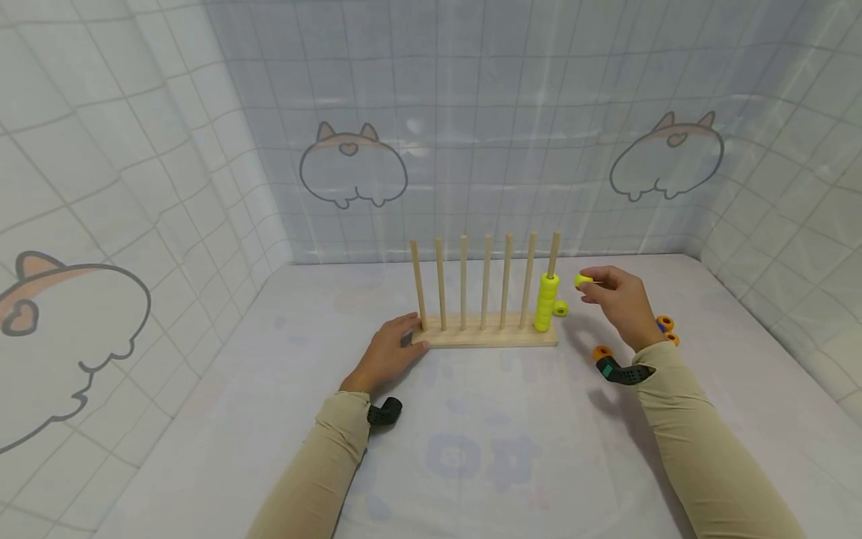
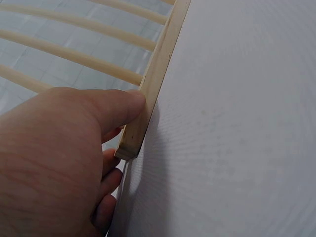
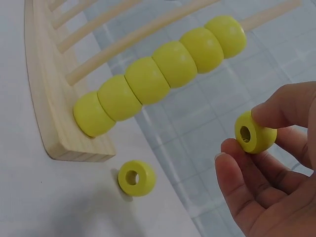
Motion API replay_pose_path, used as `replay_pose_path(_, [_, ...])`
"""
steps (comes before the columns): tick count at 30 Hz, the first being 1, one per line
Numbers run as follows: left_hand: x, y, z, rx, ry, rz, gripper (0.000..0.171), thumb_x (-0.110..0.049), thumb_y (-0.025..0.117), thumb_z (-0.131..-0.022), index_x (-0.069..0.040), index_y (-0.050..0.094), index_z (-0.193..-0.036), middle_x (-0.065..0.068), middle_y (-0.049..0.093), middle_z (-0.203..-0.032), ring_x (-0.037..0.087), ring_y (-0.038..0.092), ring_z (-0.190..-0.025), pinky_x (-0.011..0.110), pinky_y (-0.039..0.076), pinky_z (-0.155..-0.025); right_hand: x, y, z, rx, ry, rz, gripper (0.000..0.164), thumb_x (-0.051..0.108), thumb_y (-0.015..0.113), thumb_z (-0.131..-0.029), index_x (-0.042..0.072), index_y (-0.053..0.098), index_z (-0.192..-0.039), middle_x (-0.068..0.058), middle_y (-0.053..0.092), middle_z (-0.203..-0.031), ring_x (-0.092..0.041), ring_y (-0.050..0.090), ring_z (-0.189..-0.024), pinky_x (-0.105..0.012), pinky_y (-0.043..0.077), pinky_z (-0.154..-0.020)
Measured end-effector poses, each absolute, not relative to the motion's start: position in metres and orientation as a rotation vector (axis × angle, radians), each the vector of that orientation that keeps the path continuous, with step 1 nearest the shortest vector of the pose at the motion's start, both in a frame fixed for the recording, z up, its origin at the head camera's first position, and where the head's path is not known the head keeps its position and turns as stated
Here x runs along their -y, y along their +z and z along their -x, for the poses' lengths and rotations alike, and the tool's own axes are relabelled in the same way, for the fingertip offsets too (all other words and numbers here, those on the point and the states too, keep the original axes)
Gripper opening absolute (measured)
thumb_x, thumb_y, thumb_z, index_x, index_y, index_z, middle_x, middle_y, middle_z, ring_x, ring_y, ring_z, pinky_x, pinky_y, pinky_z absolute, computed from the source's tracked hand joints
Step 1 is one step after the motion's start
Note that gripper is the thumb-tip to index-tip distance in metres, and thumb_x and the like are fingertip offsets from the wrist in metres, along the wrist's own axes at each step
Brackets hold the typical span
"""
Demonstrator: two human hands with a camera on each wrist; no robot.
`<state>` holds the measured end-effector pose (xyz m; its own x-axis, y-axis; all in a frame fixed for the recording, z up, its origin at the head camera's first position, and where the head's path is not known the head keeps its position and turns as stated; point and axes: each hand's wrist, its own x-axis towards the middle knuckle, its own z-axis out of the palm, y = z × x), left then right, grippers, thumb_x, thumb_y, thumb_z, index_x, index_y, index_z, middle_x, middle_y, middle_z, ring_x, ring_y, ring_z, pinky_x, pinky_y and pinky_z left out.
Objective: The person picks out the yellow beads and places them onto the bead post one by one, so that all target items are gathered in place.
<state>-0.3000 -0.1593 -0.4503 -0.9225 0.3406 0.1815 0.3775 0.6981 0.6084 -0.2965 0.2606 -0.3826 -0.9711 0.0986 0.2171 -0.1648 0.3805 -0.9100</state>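
Note:
A wooden rack point(image 1: 485, 340) with several upright pegs stands on the table. Its rightmost peg carries a stack of several yellow beads point(image 3: 148, 80), with the bare peg tip showing above them. My left hand point(image 1: 389, 352) grips the left end of the rack's base, thumb on the front edge in the left wrist view. To the right of the stack, my right hand point(image 1: 619, 299) pinches a yellow bead point(image 3: 254, 132) between thumb and fingers, off the table and apart from the peg. Another yellow bead point(image 3: 137, 178) lies on the table beside the base's right end.
Orange beads point(image 1: 665, 323) and a partly hidden blue one lie beyond my right wrist. Another orange bead point(image 1: 602, 352) shows by the black wrist camera point(image 1: 622, 372). A tiled-pattern curtain point(image 1: 498, 150) stands behind the rack and along both sides.

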Motion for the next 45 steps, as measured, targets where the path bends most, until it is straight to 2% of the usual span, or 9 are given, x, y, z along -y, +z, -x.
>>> replay_pose_path(4, [0.159,-0.45,0.3,2.843,-1.04,0.605,0.055,-0.033,0.066,-0.097,-0.007,0.055,-0.144,0.008,0.043,-0.155,0.032,0.034,-0.144,0.051,0.025,-0.118,-0.26,-0.381,0.296,2.39,1.633,-0.073,0.036,0.023,0.065,-0.099,0.002,0.062,-0.127,-0.015,0.064,-0.12,-0.016,0.066,-0.095,-0.02,0.056,-0.081])
replay_pose_path(7, [0.16,-0.451,0.3,2.847,-1.039,0.607,0.055,-0.034,0.066,-0.097,-0.007,0.055,-0.144,0.008,0.043,-0.155,0.032,0.034,-0.144,0.051,0.025,-0.118,-0.26,-0.38,0.295,2.379,1.636,-0.083,0.036,0.023,0.065,-0.099,0.001,0.062,-0.127,-0.015,0.064,-0.119,-0.012,0.065,-0.093,-0.019,0.055,-0.081])
replay_pose_path(34, [0.159,-0.45,0.3,2.834,-1.041,0.605,0.055,-0.031,0.066,-0.097,-0.006,0.055,-0.144,0.009,0.043,-0.155,0.033,0.034,-0.144,0.05,0.026,-0.118,-0.248,-0.359,0.291,2.264,1.754,-0.149,0.041,0.019,0.065,-0.099,-0.004,0.059,-0.132,-0.011,0.062,-0.12,-0.012,0.064,-0.099,-0.022,0.056,-0.084])
replay_pose_path(45, [0.159,-0.45,0.299,2.819,-1.07,0.609,0.056,-0.031,0.066,-0.096,-0.006,0.054,-0.145,0.009,0.043,-0.155,0.034,0.034,-0.144,0.051,0.026,-0.118,-0.234,-0.341,0.298,2.148,1.838,-0.189,0.035,0.016,0.064,-0.099,-0.005,0.06,-0.126,-0.012,0.062,-0.116,-0.018,0.066,-0.103,-0.023,0.056,-0.085])
